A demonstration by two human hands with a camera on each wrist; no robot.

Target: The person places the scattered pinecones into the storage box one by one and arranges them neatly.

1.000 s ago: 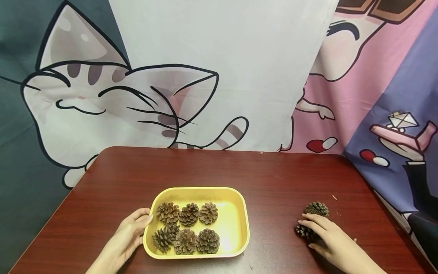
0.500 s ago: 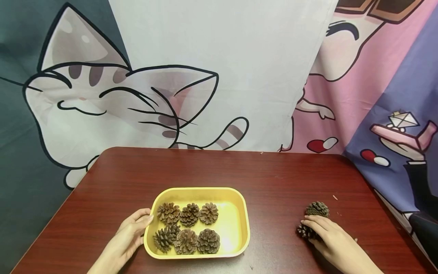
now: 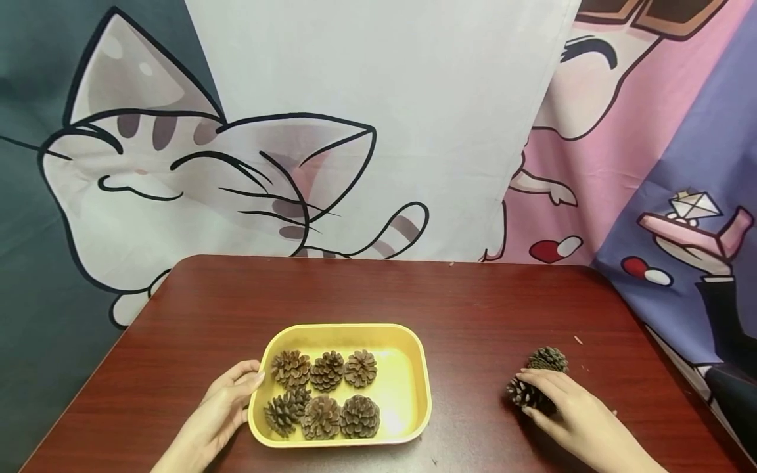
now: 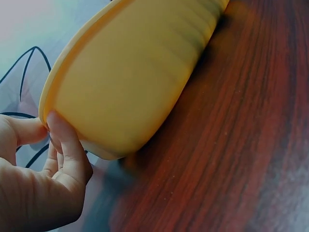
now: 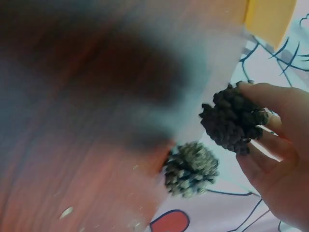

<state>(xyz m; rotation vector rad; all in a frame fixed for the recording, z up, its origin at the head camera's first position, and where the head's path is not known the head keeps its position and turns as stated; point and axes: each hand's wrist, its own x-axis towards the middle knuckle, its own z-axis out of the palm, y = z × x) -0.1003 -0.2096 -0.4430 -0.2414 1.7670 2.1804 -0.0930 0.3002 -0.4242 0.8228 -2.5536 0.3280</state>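
Observation:
My left hand (image 3: 207, 414) pinches the left rim of a yellow plastic tray (image 3: 400, 387); the left wrist view shows thumb and fingers on that rim (image 4: 67, 58). Two rows of brown pine cones lie inside, among them one at the front right (image 3: 360, 416). Over at the right of the table, my right hand (image 3: 576, 414) grips a dark pine cone (image 3: 523, 393) between thumb and fingers. Part of this cone (image 5: 232, 118) is covered by the fingers in the right wrist view. Just behind it sits another pine cone (image 3: 548, 359), greener and apart from my grip.
The reddish-brown wooden table (image 3: 367, 289) carries a few small light scraps (image 3: 578, 339) near the right side. A cloth backdrop (image 3: 449, 131) with cartoon cats hangs behind the table's far edge. Bare tabletop lies between the tray and the right hand.
My right hand has shifted slightly left, and its thumb has come against the near side of the dark pine cone. The left hand and the tray stay where they were.

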